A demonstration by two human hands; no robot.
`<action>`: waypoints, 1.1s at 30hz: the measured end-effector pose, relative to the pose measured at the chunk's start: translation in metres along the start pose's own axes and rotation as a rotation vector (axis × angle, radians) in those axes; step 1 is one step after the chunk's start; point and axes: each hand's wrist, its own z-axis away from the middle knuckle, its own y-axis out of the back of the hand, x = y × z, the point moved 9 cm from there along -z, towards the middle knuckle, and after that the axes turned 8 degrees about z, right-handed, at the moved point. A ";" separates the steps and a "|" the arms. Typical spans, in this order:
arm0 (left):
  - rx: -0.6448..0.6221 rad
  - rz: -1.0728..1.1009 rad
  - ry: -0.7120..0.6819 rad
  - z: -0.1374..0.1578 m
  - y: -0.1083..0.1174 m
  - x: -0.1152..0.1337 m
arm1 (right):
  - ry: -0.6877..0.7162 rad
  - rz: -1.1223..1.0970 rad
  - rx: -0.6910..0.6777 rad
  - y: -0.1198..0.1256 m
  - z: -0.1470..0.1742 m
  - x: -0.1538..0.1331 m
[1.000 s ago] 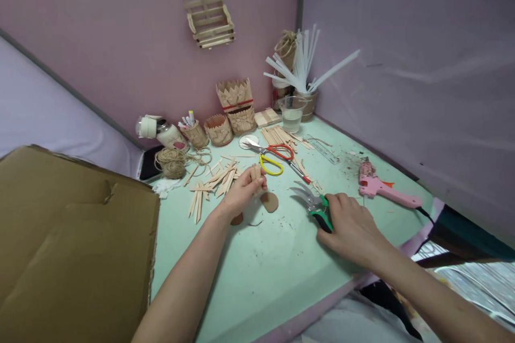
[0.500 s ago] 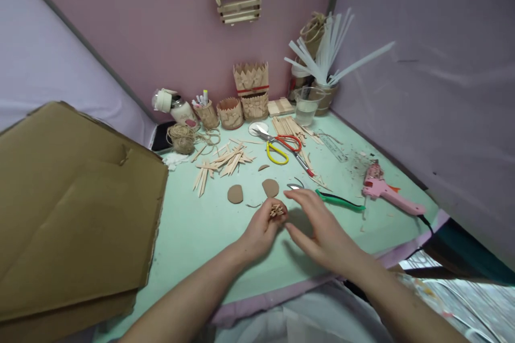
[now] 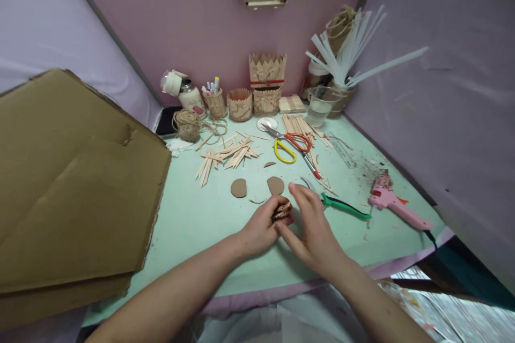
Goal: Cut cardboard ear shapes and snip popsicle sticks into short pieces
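My left hand point(image 3: 260, 229) is wrapped round a small bundle of wooden sticks point(image 3: 282, 211), whose ends show between the fingers. Most of the bundle is hidden by the palm. My right hand point(image 3: 316, 230) is at its right side, open, with thumb and fingers apart around the bundle's near end. Whether its thumb touches the left hand I cannot tell. Just beyond the hands lie two rounded cardboard pieces, a left one point(image 3: 238, 188) and a right one point(image 3: 276, 186). Green-handled cutters point(image 3: 346, 206) lie right of my right hand.
Pointed stick pieces point(image 3: 237, 153), scissors point(image 3: 295, 142) and longer sticks point(image 3: 295, 124) lie farther back. A pink glue gun point(image 3: 396, 206) is at the right. Large cardboard sheets point(image 3: 80, 187) cover the left side. Stick-covered containers point(image 3: 267, 101) and a cup of water point(image 3: 321, 110) stand along the back.
The view has shifted, so the table things sit slightly differently. The bundle in my left hand has tilted to point more to the right, and my right hand has come closer round it.
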 end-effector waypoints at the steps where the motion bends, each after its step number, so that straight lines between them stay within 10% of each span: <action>1: 0.004 0.010 -0.015 0.000 0.001 0.002 | 0.043 0.050 -0.029 -0.001 0.000 -0.005; 11: 0.003 0.056 0.044 -0.001 0.003 -0.010 | 0.106 0.096 -0.093 -0.008 0.007 -0.010; 16: -0.033 -0.076 0.018 0.000 0.000 -0.008 | -0.106 -0.018 0.061 0.000 0.008 0.009; 33: 0.211 0.085 0.044 -0.002 0.010 -0.018 | -0.076 -0.067 0.112 -0.005 -0.002 -0.010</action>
